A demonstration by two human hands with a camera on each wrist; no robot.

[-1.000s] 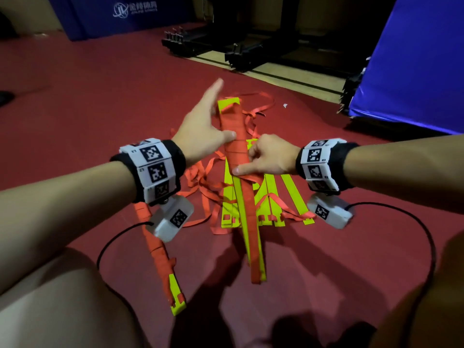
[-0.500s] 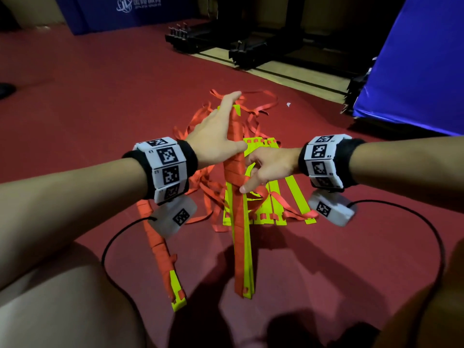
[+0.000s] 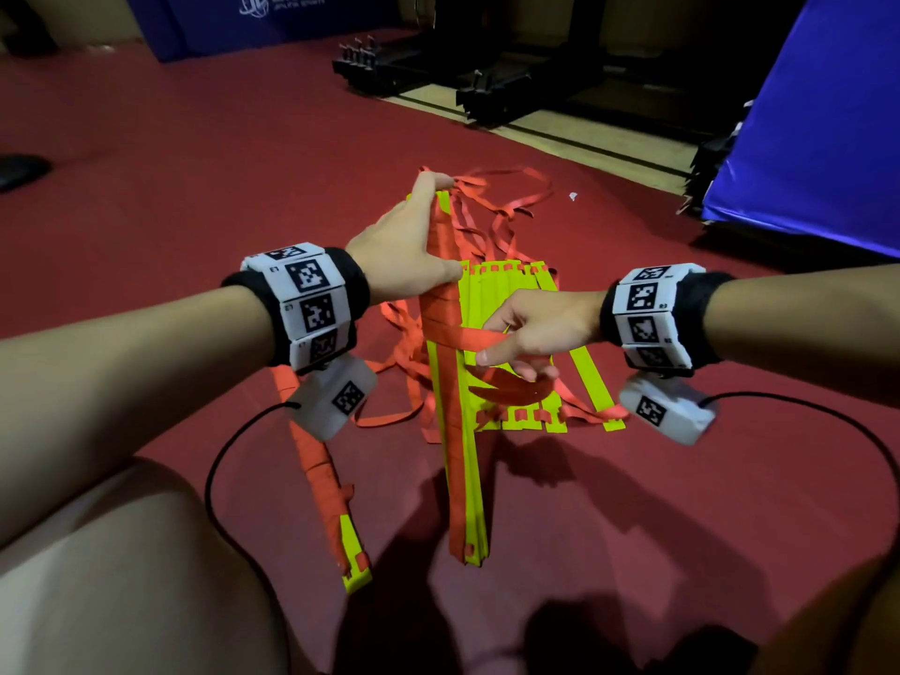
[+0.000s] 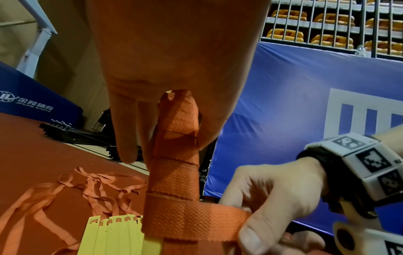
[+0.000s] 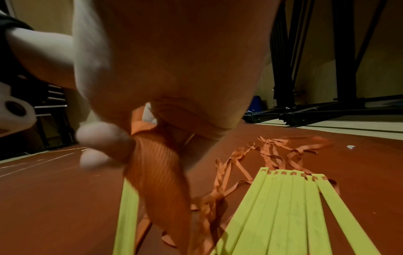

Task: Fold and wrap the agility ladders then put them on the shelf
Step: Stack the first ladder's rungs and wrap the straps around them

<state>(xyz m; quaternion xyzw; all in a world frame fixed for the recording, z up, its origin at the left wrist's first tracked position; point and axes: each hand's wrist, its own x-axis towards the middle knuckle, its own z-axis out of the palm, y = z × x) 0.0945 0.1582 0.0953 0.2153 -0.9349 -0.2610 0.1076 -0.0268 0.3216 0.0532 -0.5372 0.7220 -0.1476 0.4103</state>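
A bundle of stacked yellow-green ladder rungs (image 3: pixel 455 431) bound in orange strap stands tilted, its lower end near the red floor. My left hand (image 3: pixel 404 250) holds its upper part, fingers along the far side, thumb pressing the front; the left wrist view shows the bundle (image 4: pixel 174 172) between thumb and fingers. My right hand (image 3: pixel 531 333) pinches the orange strap (image 3: pixel 467 341) and draws it rightward across the bundle; the strap (image 5: pixel 157 163) runs out of the fingers. Behind, a second ladder (image 3: pixel 506 289) lies on the floor, its loose straps tangled.
A wrapped ladder bundle (image 3: pixel 321 484) lies at the lower left beside my knee (image 3: pixel 121 577). Black metal frames (image 3: pixel 438 75) stand at the back, a blue padded mat (image 3: pixel 818 138) at the right. Wrist-camera cables (image 3: pixel 219 460) trail on the floor. A barred rack (image 4: pixel 327 25) holds orange items.
My left hand went from fingers raised beside the bundle to lying along its top end. My right hand left the bundle's front and pulled the strap out to the right.
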